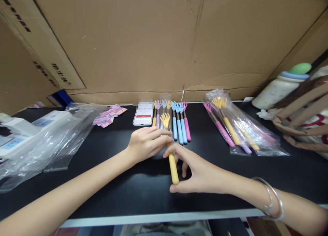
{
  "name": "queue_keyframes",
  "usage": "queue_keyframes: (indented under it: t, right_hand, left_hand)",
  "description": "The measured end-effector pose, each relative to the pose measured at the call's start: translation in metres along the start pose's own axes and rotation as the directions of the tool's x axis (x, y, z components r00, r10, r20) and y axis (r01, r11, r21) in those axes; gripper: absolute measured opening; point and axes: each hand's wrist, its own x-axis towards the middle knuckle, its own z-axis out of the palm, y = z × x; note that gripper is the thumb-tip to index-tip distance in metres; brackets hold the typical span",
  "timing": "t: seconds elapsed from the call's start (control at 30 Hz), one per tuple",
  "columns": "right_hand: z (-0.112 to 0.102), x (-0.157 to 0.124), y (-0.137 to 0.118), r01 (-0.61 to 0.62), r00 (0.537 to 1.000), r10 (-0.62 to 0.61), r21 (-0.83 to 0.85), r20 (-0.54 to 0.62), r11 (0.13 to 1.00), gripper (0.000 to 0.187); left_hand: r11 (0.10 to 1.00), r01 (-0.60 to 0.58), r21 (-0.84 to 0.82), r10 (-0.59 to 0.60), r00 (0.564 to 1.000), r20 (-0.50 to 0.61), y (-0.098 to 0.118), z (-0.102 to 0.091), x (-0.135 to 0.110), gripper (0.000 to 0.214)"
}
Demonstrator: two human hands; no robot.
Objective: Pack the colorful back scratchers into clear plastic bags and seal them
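1. Back scratcher (174,169), centre: yellow handle and claw.
2. Row of back scratchers (179,130), just above centre: yellow and lilac on the left, light blue further right, hot pink at the right end.
3. Bagged back scratchers (232,132), right: pink, yellow and lilac under clear plastic.
4. Cards (110,114), left of centre: mottled pink and purple.
5. Phone (142,121): white screen, red bar.
6. Machine (53,123), left edge: white, pale-blue panels.
7. Cardboard (133,41), top: plain brown, black lettering upper left.
8. Tabletop (107,195): black, pale front edge.
9. Bottle (275,91), upper right: off-white, blue collar, green top.
10. Bangle (281,204), lower right: silver.
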Motion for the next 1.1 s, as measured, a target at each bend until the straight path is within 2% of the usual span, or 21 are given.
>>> queue_keyframes:
  t: [0.17,0.3,0.4,0.53,0.7,0.87,1.1]
  right_hand:
    - [-0.004,0.002,0.003,0.002,0.998,-0.014,-0.215,-0.053,0.977,0.047]
    - [-0.009,0.003,0.005,0.082,0.993,-0.114,-0.492,-0.036,0.867,0.032]
    - [-0.010,0.004,0.009,0.113,0.985,-0.170,-0.599,-0.040,0.793,0.021]
    - [-0.012,0.006,0.011,0.132,0.981,-0.193,-0.656,-0.022,0.743,0.015]
    - [-0.016,0.006,0.011,0.176,0.979,-0.202,-0.659,0.037,0.731,0.023]
    - [-0.016,0.008,0.012,0.174,0.972,-0.235,-0.690,0.006,0.702,0.021]
    - [-0.016,0.014,0.023,0.189,0.921,-0.388,-0.826,-0.038,0.531,0.009]
  left_hand:
    - [1.000,0.006,-0.006,-0.006,1.000,0.016,0.001,0.000,0.000,0.017]
    - [0.999,-0.030,-0.015,0.031,0.997,0.075,0.002,0.001,-0.001,0.019]
    - [0.999,-0.044,-0.020,0.046,0.994,0.101,0.002,0.002,-0.002,0.019]
    - [0.998,-0.063,-0.014,0.064,0.992,0.108,0.002,0.004,-0.003,0.018]
    - [0.998,-0.063,-0.019,0.064,0.991,0.116,0.001,0.004,-0.003,0.015]
    - [0.997,-0.071,-0.005,0.071,0.987,0.143,0.001,0.004,-0.004,0.016]
    - [0.992,-0.121,0.037,0.116,0.984,0.132,0.000,0.005,-0.005,0.018]
